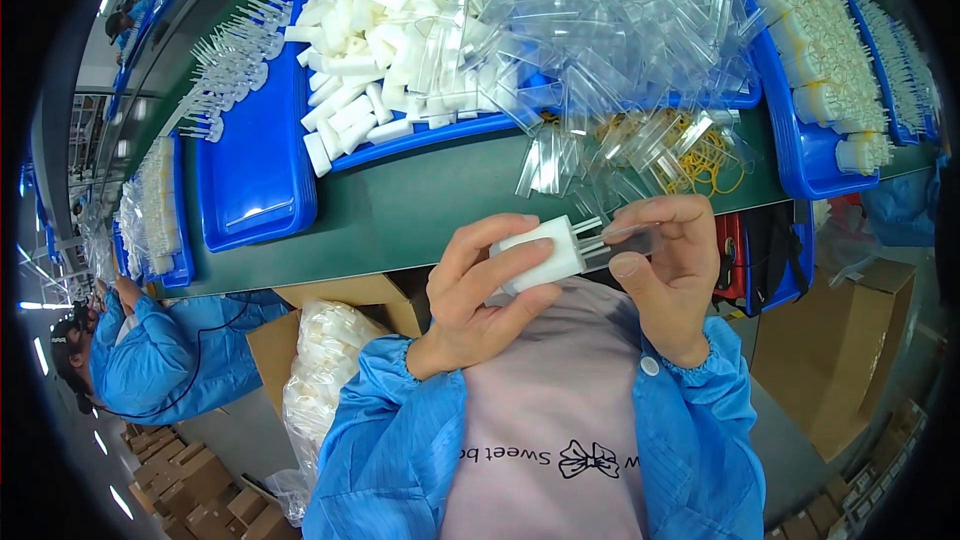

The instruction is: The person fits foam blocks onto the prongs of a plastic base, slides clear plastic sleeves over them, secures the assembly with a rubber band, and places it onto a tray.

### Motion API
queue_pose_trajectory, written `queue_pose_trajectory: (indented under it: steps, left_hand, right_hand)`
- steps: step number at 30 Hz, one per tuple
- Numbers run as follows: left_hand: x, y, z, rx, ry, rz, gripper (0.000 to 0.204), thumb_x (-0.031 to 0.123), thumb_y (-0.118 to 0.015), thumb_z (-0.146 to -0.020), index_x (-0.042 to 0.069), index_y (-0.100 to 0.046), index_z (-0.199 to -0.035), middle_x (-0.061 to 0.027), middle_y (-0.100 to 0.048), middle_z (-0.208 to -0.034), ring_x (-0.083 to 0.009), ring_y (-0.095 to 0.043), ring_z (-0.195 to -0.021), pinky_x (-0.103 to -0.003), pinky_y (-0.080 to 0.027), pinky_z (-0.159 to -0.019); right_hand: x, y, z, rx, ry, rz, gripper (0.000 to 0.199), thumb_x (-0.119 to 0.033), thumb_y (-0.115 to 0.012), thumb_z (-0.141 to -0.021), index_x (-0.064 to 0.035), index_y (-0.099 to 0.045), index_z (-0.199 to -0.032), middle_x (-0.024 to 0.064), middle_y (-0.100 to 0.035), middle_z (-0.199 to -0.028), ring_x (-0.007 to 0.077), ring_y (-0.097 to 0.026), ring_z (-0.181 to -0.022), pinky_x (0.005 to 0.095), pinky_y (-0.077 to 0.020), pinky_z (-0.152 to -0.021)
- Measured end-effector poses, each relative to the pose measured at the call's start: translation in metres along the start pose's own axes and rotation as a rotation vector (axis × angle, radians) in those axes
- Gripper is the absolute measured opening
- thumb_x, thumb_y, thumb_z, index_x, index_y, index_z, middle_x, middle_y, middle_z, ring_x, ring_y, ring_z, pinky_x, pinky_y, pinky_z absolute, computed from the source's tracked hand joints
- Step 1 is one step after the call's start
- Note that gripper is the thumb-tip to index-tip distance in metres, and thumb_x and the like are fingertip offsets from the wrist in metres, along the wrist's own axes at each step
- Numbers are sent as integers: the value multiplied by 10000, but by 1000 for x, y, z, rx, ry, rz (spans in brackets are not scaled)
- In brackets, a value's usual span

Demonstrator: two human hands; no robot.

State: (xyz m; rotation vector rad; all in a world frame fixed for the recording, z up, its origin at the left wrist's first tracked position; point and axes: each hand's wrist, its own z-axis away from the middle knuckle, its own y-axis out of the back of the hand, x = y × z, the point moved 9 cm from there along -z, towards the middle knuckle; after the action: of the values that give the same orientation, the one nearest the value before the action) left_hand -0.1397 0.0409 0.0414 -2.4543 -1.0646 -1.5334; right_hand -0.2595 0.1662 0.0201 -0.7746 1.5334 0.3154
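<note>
My left hand is closed around a white block, held in front of my chest near the table edge. Several thin white rods stick out from the block's right end. A clear plastic piece is pinched between the thumb and fingers of my right hand. Its left edge meets or overlaps the rod ends; whether the rods are inside it, I cannot tell. Just beyond my hands, loose clear plastic pieces and yellow rubber bands lie on the green table.
A large blue tray holds heaped white blocks and clear pieces. Blue trays with rodded parts flank it, left and right. Cardboard boxes stand below. A person in blue sits at left.
</note>
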Motion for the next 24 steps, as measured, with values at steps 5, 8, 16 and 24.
queue_pose_trajectory:
  steps: [5, 8, 16, 24]
  left_hand:
    - [-8, -1, -2, -34, 89, 71, 385, 85, -768, -702, -1, -650, -1058, -184, -566, -1108, -224, -600, -902, -298, -506, -720]
    - [-7, -2, -1, -29, 91, 101, 375, 85, -767, -703, 3, -656, -1052, -187, -572, -1101, -224, -601, -908, -295, -504, -720]
    - [5, -2, -4, -57, -7, -71, 369, 96, -785, -662, 55, -688, -1015, -156, -603, -1052, -206, -621, -799, -268, -501, -641]
    - [5, -2, -4, -70, 5, -67, 363, 75, -775, -655, 58, -688, -1007, -150, -609, -1035, -203, -623, -776, -265, -496, -619]
  right_hand:
    - [-6, 0, 2, -11, 81, 29, 387, -33, -737, -750, -15, -458, -1017, 106, -573, -950, 148, -571, -886, 266, -459, -805]
    - [-10, -2, 2, -46, 136, 81, 403, -38, -750, -741, -14, -458, -1019, 110, -570, -953, 152, -571, -890, 267, -460, -812]
    - [3, 0, 4, -19, -31, -151, 417, -38, -757, -737, -2, -464, -1033, 104, -567, -971, 154, -570, -907, 271, -452, -836]
    - [-4, -1, 7, -27, 13, -48, 420, -45, -766, -728, 2, -485, -1037, 88, -570, -957, 140, -565, -912, 265, -447, -832]
